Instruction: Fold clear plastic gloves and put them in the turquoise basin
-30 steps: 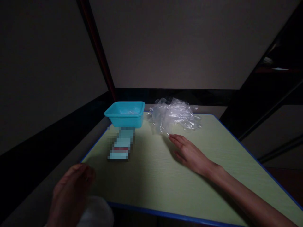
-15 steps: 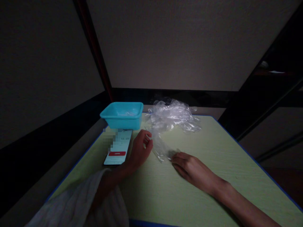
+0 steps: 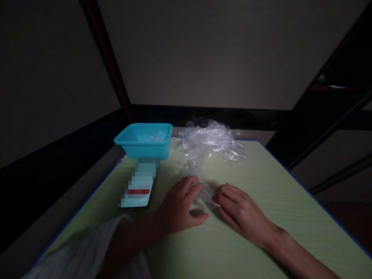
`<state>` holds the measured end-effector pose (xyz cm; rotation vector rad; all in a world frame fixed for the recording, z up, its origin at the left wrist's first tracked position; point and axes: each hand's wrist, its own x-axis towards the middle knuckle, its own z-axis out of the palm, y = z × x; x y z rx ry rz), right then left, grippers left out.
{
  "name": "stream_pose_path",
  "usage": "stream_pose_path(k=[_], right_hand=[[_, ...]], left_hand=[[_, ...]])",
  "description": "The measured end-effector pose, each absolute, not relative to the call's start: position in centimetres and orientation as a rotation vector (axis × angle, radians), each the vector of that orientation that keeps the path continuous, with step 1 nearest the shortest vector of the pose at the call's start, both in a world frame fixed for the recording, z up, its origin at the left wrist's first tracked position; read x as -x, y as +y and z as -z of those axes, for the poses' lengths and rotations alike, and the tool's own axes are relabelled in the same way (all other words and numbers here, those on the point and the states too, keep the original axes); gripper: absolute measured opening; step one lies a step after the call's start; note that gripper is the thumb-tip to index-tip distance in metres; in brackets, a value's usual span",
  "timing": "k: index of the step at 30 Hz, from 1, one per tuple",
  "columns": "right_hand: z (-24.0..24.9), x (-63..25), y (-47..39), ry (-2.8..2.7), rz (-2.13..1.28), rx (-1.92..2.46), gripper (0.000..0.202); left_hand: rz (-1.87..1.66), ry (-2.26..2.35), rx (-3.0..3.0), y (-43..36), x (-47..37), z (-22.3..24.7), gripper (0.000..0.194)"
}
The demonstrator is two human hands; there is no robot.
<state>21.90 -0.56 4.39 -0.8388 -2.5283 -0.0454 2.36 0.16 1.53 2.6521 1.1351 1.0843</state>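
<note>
My right hand (image 3: 240,207) is closed, its fingertips pinching the near end of a thin, clear plastic glove (image 3: 205,193) that lies flat on the table. Just left of it, my left hand (image 3: 181,203) is open, thumb and fingers apart, hovering at the glove's left edge; I cannot tell whether it touches. The glove's far end runs up to a crumpled pile of clear plastic gloves (image 3: 213,139) at the back of the table, and where one stops and the other starts is hard to make out.
A turquoise plastic basket (image 3: 145,149) stands at the back left, with some clear plastic inside. In front of it lies a phone (image 3: 141,184) with a lit, partly blurred screen. The pale green table (image 3: 276,201) has a blue edge. Panels and a wall (image 3: 203,58) rise behind.
My left hand has moved right and nearer to me, spreading its fingers beside the glove. My right hand keeps its pinch, and the glove's near end has shifted slightly towards me.
</note>
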Motion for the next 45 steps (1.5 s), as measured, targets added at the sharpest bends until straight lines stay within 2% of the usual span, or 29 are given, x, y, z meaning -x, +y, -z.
stream_pose_path(k=[4, 10, 19, 24, 27, 31, 35, 40, 42, 45], right_hand=[[-4.9, -22.1, -0.7, -2.57, 0.169, 0.725, 0.029], [-4.6, -24.0, 0.6, -2.59, 0.144, 0.801, 0.027], [-5.2, -25.9, 1.6, -2.582, 0.144, 0.812, 0.028], [-5.6, -26.6, 2.1, -2.58, 0.244, 0.829, 0.03], [-5.9, -26.7, 2.2, -2.442, 0.122, 0.825, 0.023], [-6.4, -26.5, 2.3, -2.092, -0.206, 0.92, 0.013], [-6.7, -26.1, 2.4, -1.746, -0.599, 0.956, 0.016], [-6.0, -25.5, 2.8, -1.421, -0.958, 0.982, 0.021], [-5.5, -25.1, 2.8, -1.344, -0.96, 1.027, 0.021], [-4.9, -24.6, 2.5, -1.329, -0.718, 1.066, 0.021]], left_hand=[[-1.212, 1.173, -2.67, 0.6, -1.9, -1.6, 0.03], [-1.283, 1.193, -2.735, 1.0, -1.2, -2.4, 0.023], [-1.264, 1.203, -2.629, 0.9, -0.9, -2.6, 0.033], [-1.391, 1.186, -2.593, 0.9, -0.7, -2.9, 0.031], [-1.498, 1.141, -2.495, 0.9, -0.6, -2.9, 0.03], [-1.437, 1.178, -2.147, 0.9, -0.4, -3.1, 0.027], [-1.359, 1.208, -1.745, 0.9, -0.7, -3.6, 0.023], [-1.153, 1.039, -1.234, 0.8, -1.8, -3.7, 0.03], [-1.089, 1.011, -1.112, 0.7, -2.1, -3.7, 0.031], [-1.024, 1.058, -1.028, 0.5, -2.3, -3.7, 0.033]])
